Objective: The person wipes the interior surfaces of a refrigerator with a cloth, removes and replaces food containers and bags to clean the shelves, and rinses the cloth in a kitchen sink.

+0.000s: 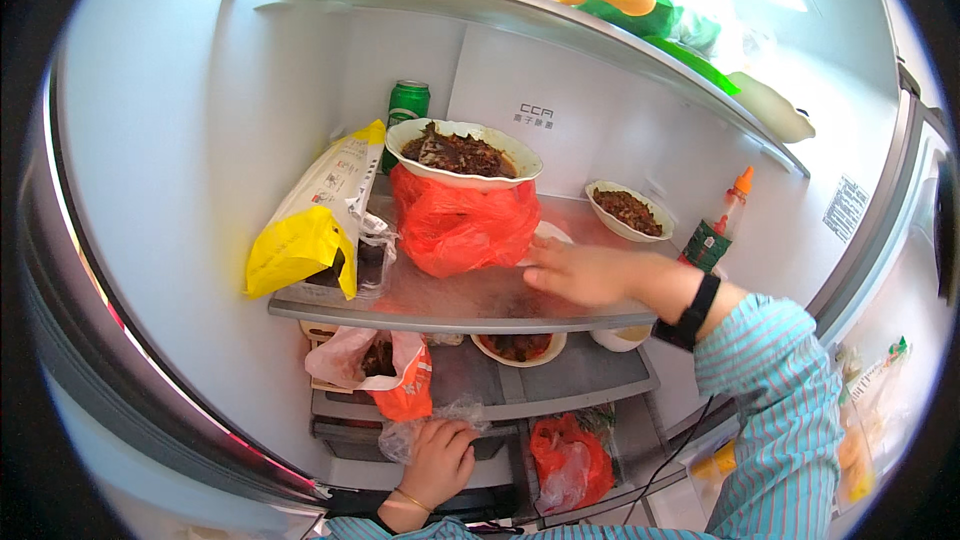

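My right hand [574, 270], slightly blurred, reaches over the fridge's middle glass shelf [450, 292], its fingers beside a white dish [553, 235] and near a red plastic bag [465, 221]. On that bag rests a scalloped bowl [463, 154] of dark cooked food. My left hand [441, 457] is low down, its fingers on a crumpled clear plastic bag [396, 438] by the lower shelf's front edge; whether they grip it cannot be told. Just above stands an opened orange and white paper bag [401, 382] with dark food in it.
A yellow and white food bag [319, 210], a clear plastic tray [375, 270] and a green can [409, 99] stand left. A smaller bowl [628, 211] and a sauce bottle [709, 240] are at right. Below are a bowl [520, 349] and a red bag [571, 461] in a drawer.
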A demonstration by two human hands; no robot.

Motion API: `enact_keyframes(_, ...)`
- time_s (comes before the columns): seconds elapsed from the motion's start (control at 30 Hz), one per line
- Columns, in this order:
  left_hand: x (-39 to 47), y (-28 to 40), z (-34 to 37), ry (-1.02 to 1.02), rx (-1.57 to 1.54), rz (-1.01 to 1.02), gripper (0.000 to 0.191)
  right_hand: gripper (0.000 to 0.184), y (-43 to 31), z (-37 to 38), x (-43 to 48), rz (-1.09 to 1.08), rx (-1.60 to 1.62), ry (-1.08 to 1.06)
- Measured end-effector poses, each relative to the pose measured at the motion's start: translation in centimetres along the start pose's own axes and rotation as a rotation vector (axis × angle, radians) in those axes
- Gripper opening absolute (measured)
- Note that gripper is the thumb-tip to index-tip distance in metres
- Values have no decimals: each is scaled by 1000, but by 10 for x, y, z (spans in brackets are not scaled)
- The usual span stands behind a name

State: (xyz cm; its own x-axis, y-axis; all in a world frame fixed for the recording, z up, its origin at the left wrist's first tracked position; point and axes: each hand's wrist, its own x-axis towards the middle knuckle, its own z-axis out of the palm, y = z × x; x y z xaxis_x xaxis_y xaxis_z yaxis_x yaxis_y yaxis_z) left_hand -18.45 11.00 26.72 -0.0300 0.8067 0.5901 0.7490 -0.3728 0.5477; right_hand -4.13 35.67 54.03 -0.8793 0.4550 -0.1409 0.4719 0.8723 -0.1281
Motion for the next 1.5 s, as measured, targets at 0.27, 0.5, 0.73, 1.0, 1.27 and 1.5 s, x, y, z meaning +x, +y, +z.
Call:
enact_keyframes(0.27, 0, 3, -2, -9, 30, 10, 26, 72, 64, -42, 66, 304, 148, -317)
enact_keyframes(0.5, -1, -4, 11, -1, -1, 18, 25, 93, 123, -8, 77, 131, -44, -92)
enact_keyframes(0.73, -2, -9, 8, 23, -8, 1, 26, 95, -22, -6, -37, 282, -102, 3)
enact_keyframes(1.0, -3, -7, 14, -8, 35, 15, 30, 56, -133, 65, -50, -103, -208, 654)
enact_keyframes(1.27, -4, -4, 11, -35, 127, 26, 30, 41, -156, 119, 3, -134, -93, 1049)
enact_keyframes(1.5, 2, 3, 6, -12, 110, 45, 30, 20, -52, 127, -67, 11, -173, 1304)
